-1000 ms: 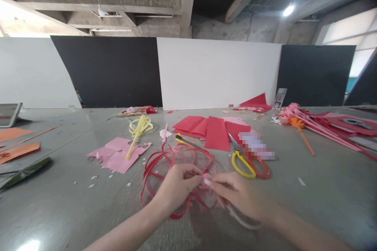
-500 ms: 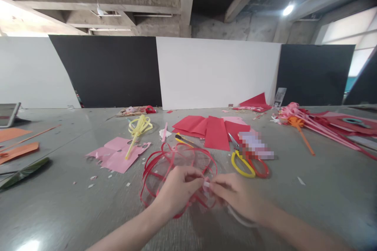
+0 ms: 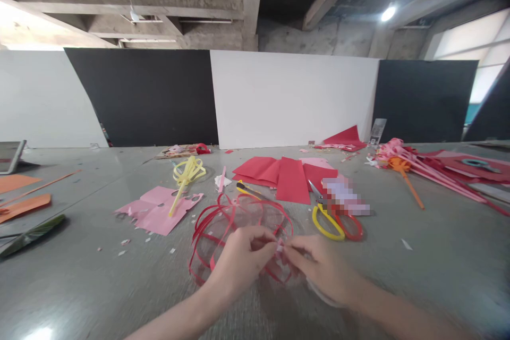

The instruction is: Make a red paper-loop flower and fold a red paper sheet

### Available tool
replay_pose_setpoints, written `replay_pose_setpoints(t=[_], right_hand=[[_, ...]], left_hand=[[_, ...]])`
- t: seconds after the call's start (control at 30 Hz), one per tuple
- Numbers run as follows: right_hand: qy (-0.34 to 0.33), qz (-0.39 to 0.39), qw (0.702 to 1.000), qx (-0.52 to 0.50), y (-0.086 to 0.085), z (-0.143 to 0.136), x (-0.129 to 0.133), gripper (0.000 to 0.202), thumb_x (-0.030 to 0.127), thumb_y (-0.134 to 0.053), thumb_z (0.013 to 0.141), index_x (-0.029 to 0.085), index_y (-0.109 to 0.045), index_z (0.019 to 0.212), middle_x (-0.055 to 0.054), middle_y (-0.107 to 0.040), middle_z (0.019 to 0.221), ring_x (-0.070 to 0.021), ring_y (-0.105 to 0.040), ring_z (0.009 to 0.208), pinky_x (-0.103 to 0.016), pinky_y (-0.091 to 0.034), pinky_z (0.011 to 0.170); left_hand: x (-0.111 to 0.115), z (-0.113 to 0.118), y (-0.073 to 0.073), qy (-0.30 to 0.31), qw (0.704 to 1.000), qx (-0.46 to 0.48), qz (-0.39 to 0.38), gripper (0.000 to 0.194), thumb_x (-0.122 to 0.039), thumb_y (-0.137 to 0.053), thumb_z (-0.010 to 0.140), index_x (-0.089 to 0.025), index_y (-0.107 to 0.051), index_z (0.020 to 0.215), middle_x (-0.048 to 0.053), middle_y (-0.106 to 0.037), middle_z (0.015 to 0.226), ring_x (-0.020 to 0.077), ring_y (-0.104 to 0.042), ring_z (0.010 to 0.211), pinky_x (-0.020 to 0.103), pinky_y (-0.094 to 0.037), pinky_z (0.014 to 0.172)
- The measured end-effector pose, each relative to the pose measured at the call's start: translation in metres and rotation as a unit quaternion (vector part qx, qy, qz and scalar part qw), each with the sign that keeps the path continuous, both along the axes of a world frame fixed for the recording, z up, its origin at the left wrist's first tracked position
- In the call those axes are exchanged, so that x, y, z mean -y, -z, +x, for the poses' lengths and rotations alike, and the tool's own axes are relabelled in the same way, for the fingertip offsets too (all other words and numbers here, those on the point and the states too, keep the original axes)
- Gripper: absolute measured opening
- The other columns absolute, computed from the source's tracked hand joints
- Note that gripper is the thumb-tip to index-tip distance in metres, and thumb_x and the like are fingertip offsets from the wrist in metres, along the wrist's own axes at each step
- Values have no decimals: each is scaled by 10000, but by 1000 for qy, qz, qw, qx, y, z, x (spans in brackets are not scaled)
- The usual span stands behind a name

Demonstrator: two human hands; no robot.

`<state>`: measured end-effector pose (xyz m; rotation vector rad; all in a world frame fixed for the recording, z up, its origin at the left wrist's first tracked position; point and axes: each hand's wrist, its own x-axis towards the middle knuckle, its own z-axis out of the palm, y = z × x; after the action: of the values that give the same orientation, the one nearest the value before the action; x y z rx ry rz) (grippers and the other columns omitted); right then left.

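My left hand (image 3: 249,252) and my right hand (image 3: 316,260) meet at the front middle of the table, thumbs and forefingers pinched together. Between the fingertips is a small pink paper piece (image 3: 280,249) with a whitish bit on it; its exact form is blurred. Both hands appear closed on it. Around and behind my left hand spread looped red paper strips (image 3: 199,228), some hidden beneath the hand. A white ring-like thing (image 3: 324,297) shows under my right wrist, partly covered. Scissors (image 3: 329,221) with yellow and red handles lie beyond my right hand.
Red paper sheets (image 3: 292,180) and a yellow-black cutter (image 3: 249,189) lie behind the loops. At left are a cut pink sheet (image 3: 159,210), a yellow paper flower (image 3: 189,171) and a green leaf (image 3: 34,235). Pink strips (image 3: 430,175) and an orange flower (image 3: 400,166) lie right.
My hands stay at nearly the same spot, with the fingertips shifting slightly around the pink piece. The red loops under my left hand have moved a little.
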<state>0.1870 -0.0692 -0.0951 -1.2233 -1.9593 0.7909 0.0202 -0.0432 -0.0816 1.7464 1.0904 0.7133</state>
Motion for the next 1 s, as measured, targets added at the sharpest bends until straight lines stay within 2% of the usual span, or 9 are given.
replay_pose_setpoints(t=[0.17, 0.37, 0.53, 0.67, 0.8, 1.0], right_hand=[[5, 9, 1000, 16, 0, -1, 0, 325, 250, -391, 869, 174, -485, 567, 31, -527, 530, -100, -471, 511, -204, -323, 497], [16, 6, 999, 31, -1, -1, -1, 336, 246, -394, 863, 174, -471, 544, 30, -515, 511, -102, -477, 505, -205, -320, 502], [17, -17, 999, 30, -3, 1, -1, 385, 302, -387, 882, 168, -508, 542, 25, -520, 504, -104, -483, 504, -212, -326, 513], [12, -42, 999, -18, 0, 4, -4, 298, 349, -448, 860, 164, -579, 666, 16, -572, 554, -111, -504, 519, -211, -342, 505], [-10, -102, 989, -104, 3, 5, -8, 258, 394, -499, 829, 153, -588, 844, -17, -631, 633, -121, -542, 542, -218, -383, 515], [-19, -121, 981, -149, 1, 5, -9, 248, 383, -516, 819, 159, -612, 866, -16, -632, 660, -124, -551, 574, -231, -408, 556]], left_hand=[[2, 2, 0, -7, 1000, 2, 13, 149, -269, -512, 740, -157, -609, 738, 36, -661, 644, 166, -616, 584, 223, -398, 492], [11, 2, -4, -30, 995, -38, 88, 132, -220, -487, 759, -172, -601, 709, 15, -649, 641, 141, -587, 592, 210, -397, 520], [14, 1, -7, -30, 988, -78, 130, 147, -208, -468, 774, -186, -604, 723, -5, -633, 615, 124, -548, 547, 205, -380, 509], [14, 1, -8, -46, 975, -118, 183, 149, -201, -471, 771, -196, -614, 728, -13, -625, 614, 123, -527, 544, 209, -364, 516], [13, 0, -9, -55, 970, -126, 199, 149, -198, -474, 766, -201, -621, 739, -13, -628, 620, 128, -534, 551, 208, -371, 528], [13, 1, -8, -53, 983, -74, 163, 151, -212, -470, 773, -197, -618, 749, 3, -656, 674, 144, -578, 607, 220, -407, 574]])
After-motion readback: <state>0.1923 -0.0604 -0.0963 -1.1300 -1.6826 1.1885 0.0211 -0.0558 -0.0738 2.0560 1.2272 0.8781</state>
